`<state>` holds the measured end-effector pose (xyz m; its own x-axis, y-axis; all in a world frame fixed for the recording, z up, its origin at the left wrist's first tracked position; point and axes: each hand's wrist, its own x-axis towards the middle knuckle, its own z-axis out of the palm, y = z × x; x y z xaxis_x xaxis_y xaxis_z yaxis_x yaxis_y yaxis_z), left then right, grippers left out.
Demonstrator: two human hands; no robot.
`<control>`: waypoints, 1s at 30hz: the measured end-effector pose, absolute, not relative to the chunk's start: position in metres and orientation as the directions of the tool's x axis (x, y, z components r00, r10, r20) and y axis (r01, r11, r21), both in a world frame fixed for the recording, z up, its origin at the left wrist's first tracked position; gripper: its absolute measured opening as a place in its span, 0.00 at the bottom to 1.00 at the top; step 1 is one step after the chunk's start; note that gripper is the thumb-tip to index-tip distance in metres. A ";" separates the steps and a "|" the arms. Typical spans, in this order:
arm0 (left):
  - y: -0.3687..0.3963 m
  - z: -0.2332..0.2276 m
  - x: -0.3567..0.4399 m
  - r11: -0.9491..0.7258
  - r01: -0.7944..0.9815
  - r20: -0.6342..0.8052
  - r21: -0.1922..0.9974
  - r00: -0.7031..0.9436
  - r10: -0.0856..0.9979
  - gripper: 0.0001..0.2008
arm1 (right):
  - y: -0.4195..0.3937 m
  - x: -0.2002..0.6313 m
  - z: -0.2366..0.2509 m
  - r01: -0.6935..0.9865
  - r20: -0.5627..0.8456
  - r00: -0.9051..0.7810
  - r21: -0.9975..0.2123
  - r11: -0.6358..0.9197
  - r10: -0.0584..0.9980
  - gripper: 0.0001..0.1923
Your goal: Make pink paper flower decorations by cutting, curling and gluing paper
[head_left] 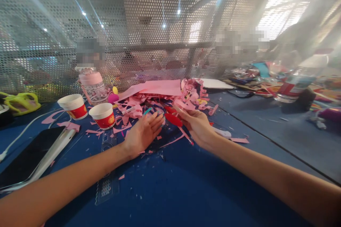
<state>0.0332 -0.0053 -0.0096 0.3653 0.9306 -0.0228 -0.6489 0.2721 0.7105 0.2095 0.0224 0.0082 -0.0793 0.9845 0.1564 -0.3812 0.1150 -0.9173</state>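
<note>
Pinching a pink paper strip (pixel 183 108) in my right hand (pixel 197 126); left hand (pixel 141 133) flat, fingers released, on blue tabletop (pixel 186 184).

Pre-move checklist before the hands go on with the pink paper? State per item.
1. Right hand holding a pink paper piece at its fingertips: ok.
2. Left hand free, fingers open: ok.
3. Red-handled tool within reach between the hands: ok; blade state cannot tell.
4. Two paper cups upright, left of the left hand: ok.
5. Phone near the left forearm, scraps around it: not ok.
6. Pink scrap pile contents: cannot tell.
</note>
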 end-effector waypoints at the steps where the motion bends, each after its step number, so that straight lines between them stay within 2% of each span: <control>1: -0.005 -0.009 0.033 0.322 -0.653 -0.047 0.685 0.402 0.915 0.24 | 0.023 0.210 0.010 -0.402 0.133 -0.093 -0.912 0.085 0.987 0.14; 4: -0.005 -0.005 0.031 0.469 -0.627 -0.084 0.622 0.541 0.837 0.26 | 0.023 0.212 0.014 -0.423 0.106 -0.105 -0.905 0.052 0.989 0.14; 8: -0.008 0.000 0.030 0.559 -0.598 -0.088 0.574 0.634 0.768 0.27 | 0.021 0.213 0.016 -0.341 0.164 -0.077 -0.931 0.129 0.983 0.09; 13: -0.009 0.003 0.029 0.620 -0.564 -0.103 0.546 0.689 0.717 0.32 | 0.015 0.210 0.013 -0.126 0.392 -0.046 -0.915 0.384 0.919 0.10; 18: -0.009 0.003 0.028 0.607 -0.569 0.000 0.556 0.729 0.684 0.33 | 0.008 0.211 0.004 0.061 0.564 -0.097 -0.819 0.571 0.820 0.07; 23: -0.009 0.003 0.027 0.596 -0.558 0.035 0.577 0.746 0.665 0.34 | 0.010 0.214 -0.002 0.137 0.564 -0.135 -0.803 0.580 0.814 0.07; 30: -0.010 0.003 0.027 0.601 -0.544 0.033 0.585 0.757 0.653 0.35 | 0.013 0.215 -0.004 0.122 0.544 -0.195 -0.813 0.570 0.816 0.05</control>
